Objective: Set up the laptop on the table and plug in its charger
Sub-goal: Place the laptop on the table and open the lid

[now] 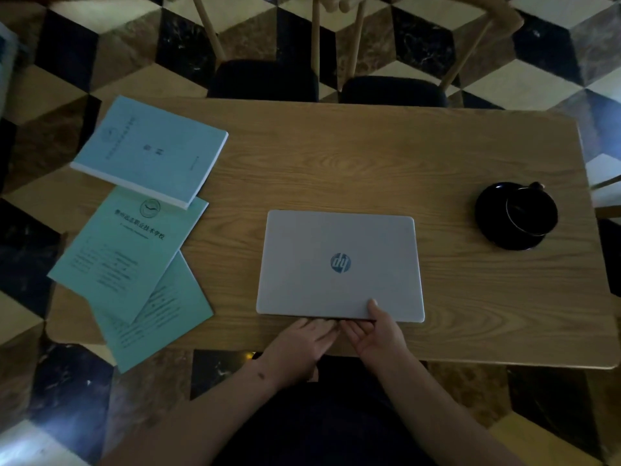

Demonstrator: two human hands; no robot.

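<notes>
Booklets (pixel 148 153), black cup (pixel 529 213), chairs (pixel 265 79)

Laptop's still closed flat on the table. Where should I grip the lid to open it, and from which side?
Grip the lid of the laptop at the middle of its near edge, coming from the person's side. The logo reads upside down from here, so the hinge likely lies at the far edge. The right hand already has its thumb there; the left hand can steady the base.

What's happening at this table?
A person sits at a wooden table with a closed silver laptop in front of them. Both hands are at its near edge: the right hand has its thumb on the lid, the left hand rests beside it. No charger shows. Green booklets lie left, a black cup right.
</notes>
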